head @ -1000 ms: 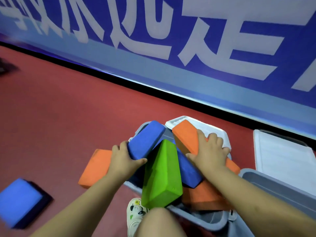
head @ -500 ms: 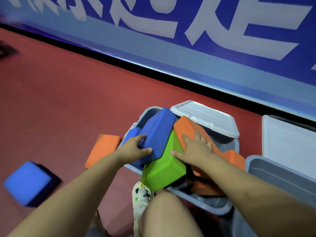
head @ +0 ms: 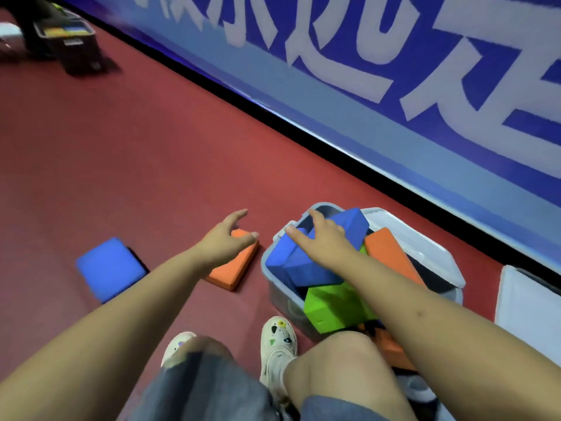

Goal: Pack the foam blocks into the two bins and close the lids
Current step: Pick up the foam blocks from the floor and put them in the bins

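**Left hand leaves the bin for the orange block on the floor**

Since half a second ago the left hand [head: 226,240] has let go of the blue block in the bin and now hovers over the orange block on the floor [head: 235,267], fingers spread and relaxed, holding nothing; whether the fingertips touch the foam cannot be told. Meanwhile the right hand [head: 323,241] has shifted from the orange block in the bin [head: 391,253] onto the blue block [head: 306,262] piled there, its fingers spread flat, pressing down. Below the blue block a green block [head: 337,305] juts over the near rim of the grey bin [head: 268,268], whose white lid [head: 425,250] hangs open at the far side. Another blue block [head: 109,267] lies on the red floor [head: 136,162], left of the orange one. At far right shows part of a second lid [head: 528,302].
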### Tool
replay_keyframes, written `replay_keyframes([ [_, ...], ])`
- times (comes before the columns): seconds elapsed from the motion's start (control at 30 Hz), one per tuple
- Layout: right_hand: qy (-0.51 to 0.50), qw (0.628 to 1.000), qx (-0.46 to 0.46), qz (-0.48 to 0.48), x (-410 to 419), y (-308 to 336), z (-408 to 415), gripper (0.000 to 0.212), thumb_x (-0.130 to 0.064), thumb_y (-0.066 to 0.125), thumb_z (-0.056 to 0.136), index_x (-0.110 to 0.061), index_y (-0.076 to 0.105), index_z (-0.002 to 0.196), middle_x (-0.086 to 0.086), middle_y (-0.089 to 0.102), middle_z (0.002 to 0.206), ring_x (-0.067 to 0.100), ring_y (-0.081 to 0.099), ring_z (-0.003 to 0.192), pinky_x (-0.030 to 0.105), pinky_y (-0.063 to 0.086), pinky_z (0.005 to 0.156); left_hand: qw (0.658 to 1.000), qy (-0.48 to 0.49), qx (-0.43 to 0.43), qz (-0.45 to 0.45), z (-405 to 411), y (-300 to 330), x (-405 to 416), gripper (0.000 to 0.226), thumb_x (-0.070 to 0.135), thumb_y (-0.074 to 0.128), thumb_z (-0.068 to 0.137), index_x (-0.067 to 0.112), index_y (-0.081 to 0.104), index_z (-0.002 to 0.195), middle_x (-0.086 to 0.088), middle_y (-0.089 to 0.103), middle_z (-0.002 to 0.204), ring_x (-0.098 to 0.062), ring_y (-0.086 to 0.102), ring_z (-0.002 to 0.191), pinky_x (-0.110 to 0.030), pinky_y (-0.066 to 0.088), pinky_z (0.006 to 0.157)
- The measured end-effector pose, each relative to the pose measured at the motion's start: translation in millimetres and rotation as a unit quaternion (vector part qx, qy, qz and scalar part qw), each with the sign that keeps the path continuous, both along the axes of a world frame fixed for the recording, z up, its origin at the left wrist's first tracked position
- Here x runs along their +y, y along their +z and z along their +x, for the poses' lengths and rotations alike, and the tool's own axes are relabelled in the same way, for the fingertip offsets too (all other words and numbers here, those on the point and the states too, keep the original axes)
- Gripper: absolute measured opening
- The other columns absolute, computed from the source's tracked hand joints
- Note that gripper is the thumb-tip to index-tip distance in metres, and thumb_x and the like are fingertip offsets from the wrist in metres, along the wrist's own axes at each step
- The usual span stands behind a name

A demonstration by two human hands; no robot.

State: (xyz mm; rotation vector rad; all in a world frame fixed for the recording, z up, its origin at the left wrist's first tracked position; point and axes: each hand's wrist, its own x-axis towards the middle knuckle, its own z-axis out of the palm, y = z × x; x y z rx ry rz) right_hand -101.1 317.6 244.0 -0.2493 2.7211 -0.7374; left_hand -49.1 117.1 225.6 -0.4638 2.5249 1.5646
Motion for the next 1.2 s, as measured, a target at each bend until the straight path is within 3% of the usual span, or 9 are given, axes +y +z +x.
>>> replay_keyframes([
  [0.23, -0.025, 0.989, -0.046, -0.14, -123.1, -44.5, 7.2, 0.071, -0.056, 0.056, 0.086, -0.016, 0.036, 0.141, 0.011, 0.053, 0.13, 0.025, 0.05, 0.122, 0.035, 0.039, 0.102, 0.991, 0.117, -0.069, 0.003, 52.5, -64.5, -117.1, 0.06, 0.031, 0.061, 0.092, 0.038, 0.033, 0.145, -0.01, 0.041, 0.144, -0.027, 0.05, 0.123, -0.038, 0.045, 0.097],
  [0.37, -0.001, 0.984, -0.134, -0.114, -181.9, -109.9, 3.7, 0.058, -0.048, 0.057, 0.089, -0.015, 0.043, 0.135, 0.011, 0.06, 0.12, 0.028, 0.054, 0.116, 0.03, 0.04, 0.092, 0.954, 0.27, -0.095, 0.087, 63.1, -126.8, -173.1, 0.052, 0.027, 0.06, 0.091, 0.034, 0.042, 0.14, -0.008, 0.053, 0.132, -0.023, 0.055, 0.104, -0.034, 0.049, 0.08],
  [0.5, -0.072, 0.965, -0.241, -0.068, -220.0, -200.1, -17.7, 0.069, -0.047, 0.059, 0.087, -0.006, 0.038, 0.139, 0.015, 0.053, 0.134, 0.031, 0.051, 0.123, 0.032, 0.042, 0.097, 0.919, 0.349, -0.121, 0.136, 56.3, -195.1, -210.0, 0.049, 0.022, 0.058, 0.093, 0.025, 0.042, 0.139, -0.008, 0.055, 0.122, -0.024, 0.054, 0.106, -0.038, 0.047, 0.083],
  [0.67, -0.264, 0.894, -0.335, -0.134, -245.7, -304.5, -57.2, 0.073, -0.047, 0.072, 0.075, -0.007, 0.044, 0.13, 0.012, 0.055, 0.129, 0.034, 0.057, 0.111, 0.046, 0.052, 0.086, 0.879, 0.427, -0.149, 0.149, 28.2, -272.7, -251.0, 0.055, 0.027, 0.06, 0.092, 0.018, 0.038, 0.142, -0.009, 0.05, 0.131, -0.025, 0.052, 0.111, -0.038, 0.048, 0.083],
  [0.83, -0.381, 0.81, -0.397, -0.204, -249.9, -379.4, -71.3, 0.085, -0.049, 0.078, 0.067, -0.014, 0.041, 0.135, 0.008, 0.043, 0.14, 0.03, 0.048, 0.121, 0.041, 0.049, 0.071, 0.869, 0.452, -0.16, 0.123, -4.6, -329.6, -265.0, 0.058, 0.028, 0.059, 0.092, 0.011, 0.036, 0.142, -0.003, 0.047, 0.117, -0.02, 0.051, 0.096, -0.036, 0.047, 0.083],
  [0.9, -0.401, 0.793, -0.402, -0.222, -248.2, -397.2, -73.0, 0.087, -0.049, 0.079, 0.067, -0.012, 0.041, 0.136, 0.006, 0.042, 0.141, 0.028, 0.047, 0.123, 0.041, 0.049, 0.073, 0.863, 0.468, -0.162, 0.1, -12.6, -347.5, -272.5, 0.06, 0.032, 0.061, 0.09, 0.011, 0.037, 0.141, -0.005, 0.048, 0.123, -0.02, 0.055, 0.097, -0.038, 0.048, 0.093],
  [0.97, -0.413, 0.777, -0.416, -0.231, -243.9, -409.7, -73.9, 0.078, -0.046, 0.076, 0.073, -0.007, 0.044, 0.132, 0.006, 0.044, 0.139, 0.025, 0.049, 0.121, 0.041, 0.05, 0.08, 0.859, 0.482, -0.173, 0.02, -14.0, -362.0, -280.4, 0.06, 0.035, 0.062, 0.088, 0.009, 0.04, 0.138, -0.011, 0.045, 0.135, -0.028, 0.054, 0.114, -0.039, 0.044, 0.102],
  [1.1, -0.416, 0.744, -0.463, -0.243, -236.8, -422.4, -78.7, 0.065, -0.043, 0.073, 0.078, -0.01, 0.047, 0.128, 0.006, 0.048, 0.135, 0.02, 0.052, 0.114, 0.04, 0.05, 0.085, 0.835, 0.496, -0.145, -0.189, -8.0, -370.8, -293.1, 0.058, 0.029, 0.063, 0.087, 0.001, 0.042, 0.133, -0.023, 0.029, 0.142, -0.038, 0.041, 0.125, -0.037, 0.031, 0.106],
  [1.2, -0.421, 0.727, -0.478, -0.258, -242.5, -423.4, -82.6, 0.07, -0.04, 0.075, 0.077, -0.012, 0.043, 0.133, 0.008, 0.044, 0.141, 0.021, 0.05, 0.124, 0.039, 0.048, 0.083, 0.819, 0.494, -0.148, -0.252, -5.5, -377.7, -303.1, 0.064, 0.029, 0.064, 0.085, 0.0, 0.038, 0.135, -0.023, 0.03, 0.143, -0.039, 0.032, 0.13, -0.039, 0.026, 0.107],
])
